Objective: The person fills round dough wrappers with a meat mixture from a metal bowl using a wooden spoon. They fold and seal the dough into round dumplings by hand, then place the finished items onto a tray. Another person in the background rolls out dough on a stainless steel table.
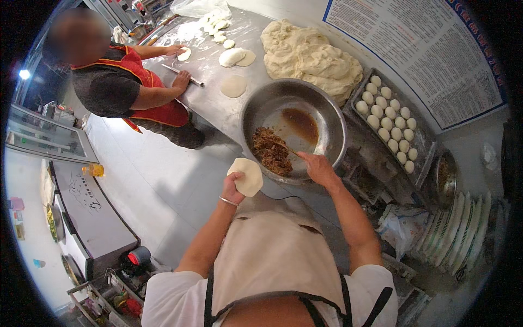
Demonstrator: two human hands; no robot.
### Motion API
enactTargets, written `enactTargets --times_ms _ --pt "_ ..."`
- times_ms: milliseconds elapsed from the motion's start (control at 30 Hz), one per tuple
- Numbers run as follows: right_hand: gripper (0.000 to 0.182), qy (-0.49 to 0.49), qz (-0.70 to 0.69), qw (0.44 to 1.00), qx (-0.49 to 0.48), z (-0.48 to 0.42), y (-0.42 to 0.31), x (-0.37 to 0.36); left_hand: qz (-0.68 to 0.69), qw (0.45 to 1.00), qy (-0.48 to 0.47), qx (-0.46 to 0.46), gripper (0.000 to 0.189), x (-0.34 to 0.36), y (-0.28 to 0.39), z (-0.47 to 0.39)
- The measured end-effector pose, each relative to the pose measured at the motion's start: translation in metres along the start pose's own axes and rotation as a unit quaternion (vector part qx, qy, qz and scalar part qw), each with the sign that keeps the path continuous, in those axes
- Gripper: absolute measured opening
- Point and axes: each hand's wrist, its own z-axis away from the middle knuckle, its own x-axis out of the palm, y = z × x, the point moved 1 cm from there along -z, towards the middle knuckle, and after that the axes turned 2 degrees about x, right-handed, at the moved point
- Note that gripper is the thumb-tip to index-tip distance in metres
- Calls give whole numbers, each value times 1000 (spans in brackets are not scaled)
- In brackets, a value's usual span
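Note:
My left hand (233, 187) holds a round dough wrapper (246, 176), thumb on top, just in front of a large metal basin (299, 85). In my right hand (320, 168) is a thin stick-like utensil (292, 151). Its far end reaches into a heap of brown minced filling (271, 153) at the basin's near left side. Dark brown liquid (301, 123) pools on the basin floor beyond the heap. The utensil's tip is buried in the filling, so its shape cannot be made out.
A co-worker (153, 88) at the left handles a rolling pin (182, 75) and a dough disc (184, 54). Flattened wrappers (233, 86) and dough pieces (220, 24) lie on the metal table (212, 102). Behind the basin sits a large dough mass (306, 53); a tray (425, 166) of buns stands right.

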Motion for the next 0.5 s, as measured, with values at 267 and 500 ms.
enactTargets --times_ms 267,500 --pt "49 -71 94 992 55 -1 -33 7 -74 994 83 9 46 -20 -4 16" --pt "44 -89 63 994 -2 -1 -46 10 -15 993 102 57 43 24 -37 8"
